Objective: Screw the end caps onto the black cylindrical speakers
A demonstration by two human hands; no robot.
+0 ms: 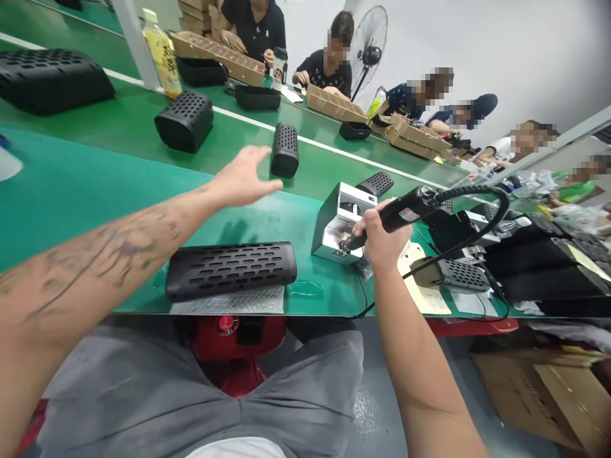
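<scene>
My right hand [384, 238] is wrapped round a black electric screwdriver [405, 211], which tilts down to the left. Its tip is at the front of a black and silver box [351, 203] that looks like a screw feeder; whether a screw sits on the tip I cannot tell. My left hand [243, 176] is open, thumb and fingers apart, with nothing in it. Just beyond its fingertips stands a black perforated housing [285, 152] on the green belt. Another black slotted housing [233, 270] lies in front of me on bubble wrap [233, 300] at the bench edge.
More black housings [186, 121] [52, 79] stand on the green belt [238, 137]. A yellow drink bottle [163, 54] is by a white post. At right are a grey perforated housing [458, 275], the screwdriver's cable [501, 197] and black parts. Several co-workers sit across with cardboard trays [337, 103].
</scene>
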